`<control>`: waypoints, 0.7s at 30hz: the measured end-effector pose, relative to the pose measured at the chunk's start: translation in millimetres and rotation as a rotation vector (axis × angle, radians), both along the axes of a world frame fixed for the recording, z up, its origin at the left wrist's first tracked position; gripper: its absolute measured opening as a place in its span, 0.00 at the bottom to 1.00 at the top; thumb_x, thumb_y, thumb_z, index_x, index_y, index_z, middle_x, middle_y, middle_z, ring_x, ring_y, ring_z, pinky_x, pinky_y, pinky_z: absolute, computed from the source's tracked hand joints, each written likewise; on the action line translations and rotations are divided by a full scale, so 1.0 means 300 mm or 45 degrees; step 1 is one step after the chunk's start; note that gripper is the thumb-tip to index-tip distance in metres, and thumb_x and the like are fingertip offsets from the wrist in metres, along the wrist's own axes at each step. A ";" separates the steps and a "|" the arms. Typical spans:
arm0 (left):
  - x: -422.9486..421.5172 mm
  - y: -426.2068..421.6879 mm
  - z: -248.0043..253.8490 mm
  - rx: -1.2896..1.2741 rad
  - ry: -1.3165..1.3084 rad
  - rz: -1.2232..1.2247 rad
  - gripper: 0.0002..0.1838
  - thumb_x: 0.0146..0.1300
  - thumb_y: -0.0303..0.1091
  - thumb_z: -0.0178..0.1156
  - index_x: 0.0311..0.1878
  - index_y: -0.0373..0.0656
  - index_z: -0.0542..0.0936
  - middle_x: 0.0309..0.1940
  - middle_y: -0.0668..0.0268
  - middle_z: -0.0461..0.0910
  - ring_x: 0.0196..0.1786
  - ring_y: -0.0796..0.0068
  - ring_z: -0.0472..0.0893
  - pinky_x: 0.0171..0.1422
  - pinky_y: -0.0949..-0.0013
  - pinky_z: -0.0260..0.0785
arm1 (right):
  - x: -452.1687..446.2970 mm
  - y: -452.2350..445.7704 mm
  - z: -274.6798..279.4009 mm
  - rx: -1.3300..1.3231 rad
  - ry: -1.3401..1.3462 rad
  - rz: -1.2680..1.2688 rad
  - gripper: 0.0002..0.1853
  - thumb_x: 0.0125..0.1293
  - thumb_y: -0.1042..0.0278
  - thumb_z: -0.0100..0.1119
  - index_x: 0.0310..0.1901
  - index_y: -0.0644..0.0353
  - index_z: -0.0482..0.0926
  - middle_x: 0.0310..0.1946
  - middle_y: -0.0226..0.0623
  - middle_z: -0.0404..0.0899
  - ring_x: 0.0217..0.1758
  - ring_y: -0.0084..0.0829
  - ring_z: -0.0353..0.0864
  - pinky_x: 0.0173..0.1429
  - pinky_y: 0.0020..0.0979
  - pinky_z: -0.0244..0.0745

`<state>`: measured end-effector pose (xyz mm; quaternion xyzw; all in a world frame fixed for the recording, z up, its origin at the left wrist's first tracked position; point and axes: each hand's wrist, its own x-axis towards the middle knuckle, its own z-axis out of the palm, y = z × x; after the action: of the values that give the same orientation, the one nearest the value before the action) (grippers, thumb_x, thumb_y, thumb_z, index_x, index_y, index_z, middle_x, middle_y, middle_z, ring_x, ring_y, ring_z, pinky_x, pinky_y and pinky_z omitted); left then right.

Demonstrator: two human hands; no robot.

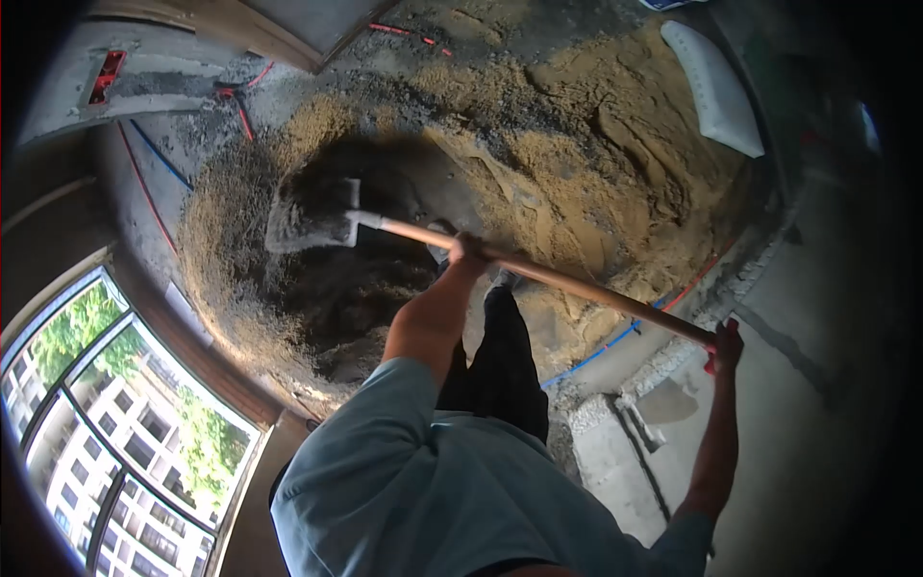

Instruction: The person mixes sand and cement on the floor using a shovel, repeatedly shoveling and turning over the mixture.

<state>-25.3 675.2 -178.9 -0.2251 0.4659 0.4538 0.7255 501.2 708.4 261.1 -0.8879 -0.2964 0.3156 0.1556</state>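
Note:
A shovel (577,287) with a long wooden shaft slants across the view. My left hand (468,248) is closed around the shaft, nearer the blade. At the far end of the shaft, on the right, my right hand (728,346) is wrapped around it; a bit of red shows there. The shovel's metal blade (317,219) lies at the left in a dark grey, wet-looking mix (370,274), and a load of the mix appears to cover much of it. Yellow sand (567,183) is heaped around the mix. My shoes are partly hidden by my left hand and the shaft.
A white sack (713,91) lies at the upper right. Blue pipe (601,348) and red pipe (697,279) run along the sand's lower right edge. More pipes come off the left wall. A window (125,433) is at the lower left.

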 end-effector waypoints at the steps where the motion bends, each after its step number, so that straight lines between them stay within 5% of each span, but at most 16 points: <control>1: -0.071 0.049 0.208 -0.194 -0.011 0.120 0.12 0.58 0.43 0.47 0.36 0.46 0.74 0.36 0.64 0.76 0.42 0.69 0.75 0.53 0.64 0.66 | -0.080 0.007 -0.026 0.104 0.026 -0.056 0.09 0.57 0.63 0.59 0.30 0.58 0.73 0.15 0.26 0.69 0.13 0.19 0.67 0.13 0.24 0.60; 2: -0.151 0.118 0.468 -0.383 -0.005 0.252 0.12 0.58 0.43 0.46 0.35 0.45 0.74 0.35 0.64 0.76 0.43 0.68 0.74 0.55 0.62 0.65 | -0.094 -0.005 -0.065 0.045 -0.006 0.007 0.09 0.56 0.63 0.61 0.33 0.57 0.74 0.16 0.26 0.70 0.13 0.19 0.67 0.12 0.24 0.60; 3: -0.237 0.073 0.402 -0.350 0.074 0.341 0.08 0.52 0.35 0.51 0.20 0.49 0.65 0.18 0.67 0.67 0.23 0.69 0.68 0.34 0.64 0.65 | -0.136 -0.016 -0.096 0.091 0.101 0.006 0.09 0.56 0.63 0.61 0.34 0.57 0.75 0.18 0.27 0.72 0.13 0.19 0.68 0.12 0.24 0.60; 4: -0.314 0.082 0.478 -0.331 0.125 0.391 0.08 0.52 0.35 0.51 0.21 0.49 0.65 0.18 0.67 0.66 0.22 0.70 0.68 0.34 0.64 0.65 | -0.280 0.003 -0.073 0.243 0.137 -0.044 0.08 0.56 0.64 0.61 0.32 0.58 0.75 0.20 0.28 0.73 0.17 0.20 0.71 0.16 0.26 0.65; 5: -0.366 0.151 0.752 -0.362 0.075 0.468 0.07 0.51 0.33 0.51 0.22 0.48 0.64 0.17 0.67 0.65 0.22 0.72 0.67 0.33 0.65 0.65 | -0.327 -0.027 -0.109 0.429 -0.050 0.207 0.09 0.55 0.64 0.62 0.31 0.58 0.76 0.22 0.27 0.74 0.21 0.22 0.74 0.23 0.28 0.69; 8: -0.663 0.032 0.646 -0.219 0.546 0.412 0.08 0.51 0.30 0.51 0.19 0.48 0.65 0.14 0.68 0.65 0.20 0.73 0.67 0.33 0.66 0.67 | -0.484 -0.188 -0.225 0.644 -0.103 0.376 0.10 0.54 0.65 0.63 0.33 0.61 0.75 0.28 0.33 0.76 0.30 0.23 0.74 0.36 0.28 0.71; 9: -0.768 -0.005 0.649 -0.123 0.557 0.328 0.08 0.50 0.31 0.51 0.18 0.49 0.67 0.14 0.69 0.67 0.19 0.74 0.66 0.31 0.67 0.68 | -0.538 -0.219 -0.262 0.795 0.290 0.509 0.16 0.53 0.57 0.64 0.35 0.61 0.74 0.34 0.37 0.76 0.38 0.27 0.74 0.43 0.32 0.71; 10: -0.809 -0.002 0.774 -0.129 0.502 0.322 0.07 0.50 0.32 0.51 0.18 0.49 0.70 0.14 0.69 0.70 0.19 0.75 0.68 0.31 0.68 0.69 | -0.614 -0.226 -0.255 0.665 0.263 0.685 0.21 0.46 0.58 0.68 0.40 0.61 0.75 0.40 0.42 0.76 0.45 0.38 0.76 0.48 0.36 0.71; 11: -0.853 -0.001 0.860 -0.255 0.580 0.323 0.08 0.50 0.34 0.51 0.18 0.50 0.70 0.15 0.68 0.72 0.21 0.74 0.71 0.30 0.68 0.70 | -0.700 -0.179 -0.226 0.937 0.300 0.870 0.25 0.45 0.58 0.70 0.42 0.61 0.73 0.42 0.43 0.75 0.47 0.41 0.75 0.50 0.38 0.70; 13: -1.012 -0.085 0.837 -0.296 0.683 0.435 0.05 0.49 0.34 0.51 0.22 0.49 0.73 0.19 0.68 0.75 0.21 0.70 0.73 0.31 0.64 0.71 | -0.797 -0.093 -0.177 1.169 0.319 1.083 0.31 0.42 0.57 0.72 0.47 0.62 0.71 0.46 0.46 0.74 0.50 0.47 0.73 0.53 0.40 0.69; 15: -1.144 -0.150 0.828 0.038 0.518 0.457 0.06 0.52 0.34 0.49 0.22 0.50 0.73 0.20 0.68 0.76 0.24 0.71 0.74 0.31 0.66 0.70 | -0.808 -0.034 -0.173 1.119 0.357 1.088 0.33 0.41 0.59 0.72 0.50 0.61 0.71 0.50 0.49 0.72 0.54 0.48 0.71 0.56 0.41 0.69; 17: -1.091 -0.118 1.002 0.322 0.526 0.326 0.07 0.54 0.35 0.49 0.21 0.50 0.72 0.22 0.69 0.76 0.26 0.75 0.75 0.34 0.71 0.70 | -0.771 0.034 -0.206 1.001 0.429 1.016 0.33 0.43 0.64 0.71 0.53 0.57 0.70 0.53 0.47 0.71 0.56 0.46 0.71 0.58 0.39 0.68; 19: -0.881 -0.028 1.293 0.165 0.653 0.548 0.11 0.55 0.40 0.52 0.20 0.50 0.70 0.21 0.69 0.73 0.28 0.72 0.74 0.35 0.65 0.70 | -0.706 0.123 -0.207 1.004 0.423 1.006 0.31 0.46 0.66 0.68 0.54 0.57 0.69 0.54 0.46 0.70 0.58 0.43 0.70 0.60 0.37 0.66; 21: -0.817 0.022 1.413 0.199 0.645 0.633 0.12 0.55 0.43 0.53 0.19 0.49 0.69 0.19 0.69 0.71 0.28 0.70 0.74 0.38 0.63 0.70 | -0.652 0.239 -0.160 1.024 0.394 1.046 0.30 0.47 0.66 0.67 0.54 0.58 0.69 0.53 0.46 0.71 0.58 0.43 0.70 0.60 0.37 0.67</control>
<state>-270.4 681.9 245.0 -0.1559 0.5259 0.6919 0.4695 305.4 780.1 213.0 -0.5154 -0.6859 0.3386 0.3864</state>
